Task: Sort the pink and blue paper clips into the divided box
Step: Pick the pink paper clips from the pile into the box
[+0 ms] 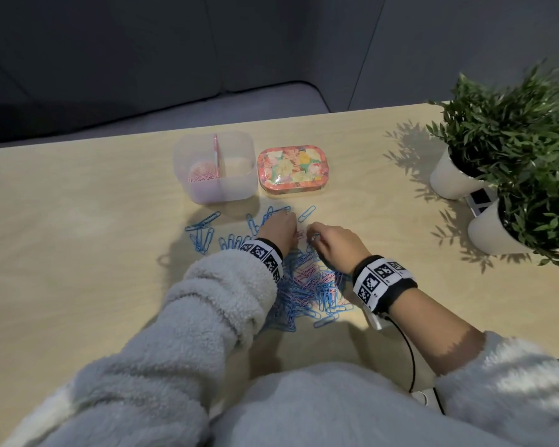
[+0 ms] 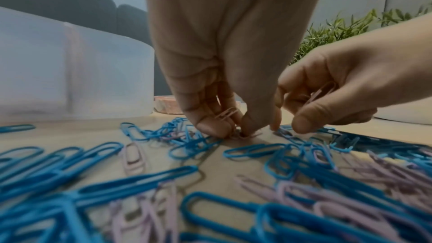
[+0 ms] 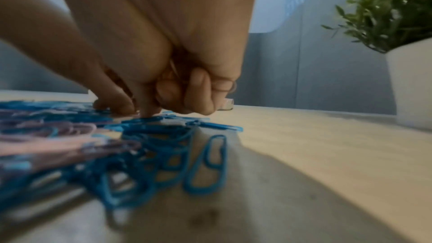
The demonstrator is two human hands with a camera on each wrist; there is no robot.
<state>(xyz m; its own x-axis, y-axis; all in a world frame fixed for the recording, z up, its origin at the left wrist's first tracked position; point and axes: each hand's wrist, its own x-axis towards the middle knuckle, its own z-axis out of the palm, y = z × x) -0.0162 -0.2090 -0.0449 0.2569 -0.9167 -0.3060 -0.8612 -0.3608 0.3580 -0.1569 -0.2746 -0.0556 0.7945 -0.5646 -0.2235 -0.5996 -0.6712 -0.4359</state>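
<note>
A mixed pile of blue and pink paper clips (image 1: 307, 285) lies on the table between my wrists, with more blue clips (image 1: 202, 232) scattered to the left. The translucent divided box (image 1: 239, 188) stands behind them, with pink clips (image 1: 202, 176) in its left compartment; I see none in its right one. My left hand (image 2: 233, 132) pinches pink clips (image 2: 228, 115) in its curled fingers, fingertips down on the table. Close beside it my right hand (image 2: 287, 128) holds pink clips (image 2: 323, 90) in its curled fingers, one fingertip touching the pile.
A floral tin (image 1: 291, 169) sits right of the box. Two white pots with green plants (image 1: 510, 130) stand at the table's right edge. A cable (image 1: 407, 356) runs from my right wrist toward the near edge. A dark sofa lies beyond the far edge.
</note>
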